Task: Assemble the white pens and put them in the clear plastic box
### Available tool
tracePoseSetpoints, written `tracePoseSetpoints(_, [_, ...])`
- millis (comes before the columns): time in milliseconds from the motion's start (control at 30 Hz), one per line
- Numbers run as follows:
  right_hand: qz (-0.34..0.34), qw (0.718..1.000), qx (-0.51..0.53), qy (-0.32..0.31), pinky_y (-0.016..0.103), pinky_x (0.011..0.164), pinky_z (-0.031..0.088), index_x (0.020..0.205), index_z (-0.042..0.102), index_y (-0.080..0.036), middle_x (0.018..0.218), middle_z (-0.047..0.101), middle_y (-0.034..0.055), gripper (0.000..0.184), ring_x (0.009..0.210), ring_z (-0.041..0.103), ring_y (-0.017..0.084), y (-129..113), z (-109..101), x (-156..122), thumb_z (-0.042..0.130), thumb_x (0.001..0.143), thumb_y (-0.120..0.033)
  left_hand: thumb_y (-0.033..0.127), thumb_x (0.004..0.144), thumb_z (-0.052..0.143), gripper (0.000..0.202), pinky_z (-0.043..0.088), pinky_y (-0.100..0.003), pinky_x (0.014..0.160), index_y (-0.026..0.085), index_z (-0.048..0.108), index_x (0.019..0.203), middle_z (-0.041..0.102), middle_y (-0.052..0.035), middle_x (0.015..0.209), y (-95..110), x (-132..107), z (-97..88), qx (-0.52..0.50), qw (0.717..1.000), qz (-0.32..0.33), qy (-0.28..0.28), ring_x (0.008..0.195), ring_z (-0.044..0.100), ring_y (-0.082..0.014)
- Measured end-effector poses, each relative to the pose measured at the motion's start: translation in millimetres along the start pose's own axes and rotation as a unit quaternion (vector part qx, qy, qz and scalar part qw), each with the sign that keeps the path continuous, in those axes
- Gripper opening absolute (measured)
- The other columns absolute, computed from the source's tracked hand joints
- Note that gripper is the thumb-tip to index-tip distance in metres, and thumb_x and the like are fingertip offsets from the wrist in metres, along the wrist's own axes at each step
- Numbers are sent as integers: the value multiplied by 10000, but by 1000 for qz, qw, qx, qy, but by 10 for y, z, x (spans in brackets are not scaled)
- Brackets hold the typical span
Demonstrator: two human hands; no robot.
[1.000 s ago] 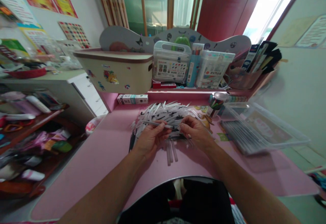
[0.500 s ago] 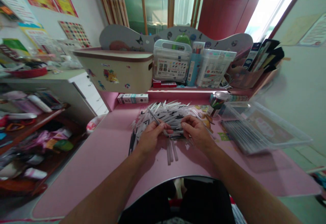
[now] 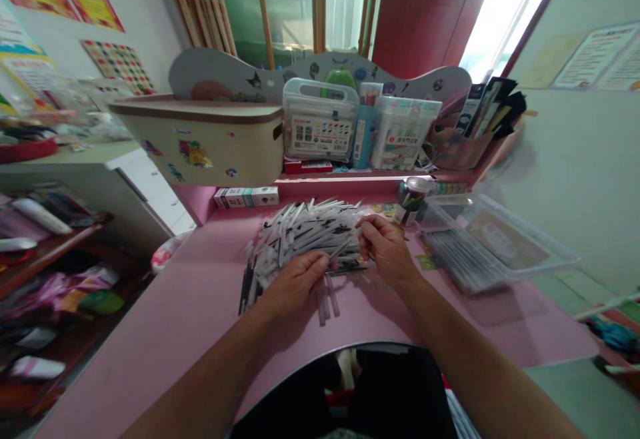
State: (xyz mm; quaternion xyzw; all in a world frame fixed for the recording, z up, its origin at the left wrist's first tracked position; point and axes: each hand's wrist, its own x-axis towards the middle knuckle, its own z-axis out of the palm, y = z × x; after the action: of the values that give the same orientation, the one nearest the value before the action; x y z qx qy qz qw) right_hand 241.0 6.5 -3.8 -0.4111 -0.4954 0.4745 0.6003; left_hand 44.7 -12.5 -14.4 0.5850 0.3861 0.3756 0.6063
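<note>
A heap of thin pen-like sticks (image 3: pixel 310 229), clear, white and black, lies on the pink desk (image 3: pixel 165 312). At its near edge, my left hand (image 3: pixel 295 282) is closed with thumb and forefinger pinched on a slim grey pen-like stick (image 3: pixel 341 250), which slants up toward the right. My right hand (image 3: pixel 387 246) is to the right of it, fingertips pinched together at the heap's right side; what they hold is too small to make out. A few clear tubes (image 3: pixel 321 306) lie below my left fingertips, pointing toward me.
An open clear plastic box (image 3: pixel 545 252) rests at the right, with a bundle of grey sticks (image 3: pixel 460 262) by it. Behind the heap stand a pen-filled can (image 3: pixel 411 202) and a small carton (image 3: pixel 247 196). A lidded cream bin (image 3: pixel 210 149) and marker cases (image 3: pixel 320 126) occupy the shelf.
My left hand has come down toward me, and the stick at its fingers now points up right instead of up left. My right hand stays pinched nearby. The whole view has shifted slightly.
</note>
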Motion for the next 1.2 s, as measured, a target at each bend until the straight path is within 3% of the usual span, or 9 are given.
tracePoseSetpoints(133, [-23,999,-46,-15,194,411,304,862,595,-192,524,476,-72,269,425,408,68,-39,-24,-15,632,829,-456,447,857,644,286,306,-225,481,173,710,804,501,12,570,-13,10,-11,-8,1000,2,2,505,376,-113])
tracePoseSetpoints(267, [-36,996,-78,-15,201,422,279,852,597,-192,501,438,-79,237,428,375,71,-56,-59,-14,625,833,-427,460,872,614,308,283,-229,487,179,722,810,419,37,533,10,15,-30,34,999,7,5,498,330,-114])
tracePoseSetpoints(467, [-38,992,-110,-44,217,431,254,835,611,-188,536,426,-75,233,440,350,69,-54,-72,-11,627,830,-421,413,861,633,266,312,-243,518,183,723,765,452,20,551,40,15,-36,17,1000,12,1,510,340,-126])
tracePoseSetpoints(900, [-34,997,-68,-33,218,429,233,836,602,-197,505,405,-83,214,429,332,72,-37,-90,-6,627,833,-409,429,880,597,296,302,-245,505,190,730,767,484,0,581,19,28,-58,58,998,33,5,521,368,-134])
tracePoseSetpoints(1200, [-19,989,-99,-108,204,448,278,846,574,-197,570,447,-71,195,471,374,71,-1,-42,-38,611,857,-388,407,877,607,277,384,-257,575,187,730,761,594,-35,665,10,18,-43,74,997,38,8,597,492,-159])
